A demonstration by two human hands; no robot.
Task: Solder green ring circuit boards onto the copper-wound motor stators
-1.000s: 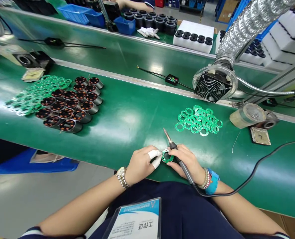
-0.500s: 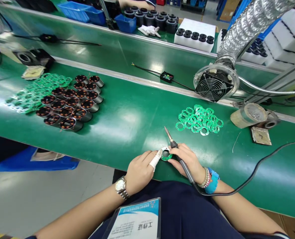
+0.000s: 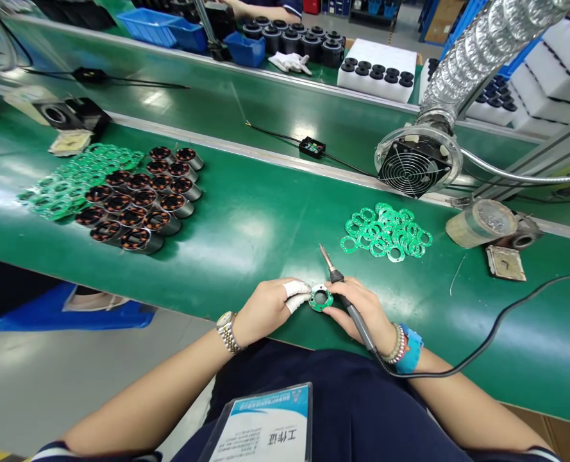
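A green ring-shaped circuit board [image 3: 328, 303] is held between my two hands near the table's front edge. My left hand [image 3: 267, 309], with white tape on its thumb and finger, pinches the board's left side. My right hand [image 3: 365, 309] grips its right side with thumb and finger. A soldering iron [image 3: 356, 321] also lies in my right hand, its tip pointing up and away over the table; its black cord trails off to the right. Beyond my right hand is a loose pile of similar ring boards [image 3: 385, 231].
Copper-wound motor stators [image 3: 140, 199] stand in rows at the left, beside more ring boards [image 3: 68, 183]. A fume-extractor fan [image 3: 406, 170] hangs at the back right. A cloudy container [image 3: 479, 222] and a small sponge tray [image 3: 506, 263] sit at the right. A person's arm shows across the table.
My left hand has turned, so its taped thumb and finger now pinch the ring board's left side. The right hand with the soldering iron has barely moved.
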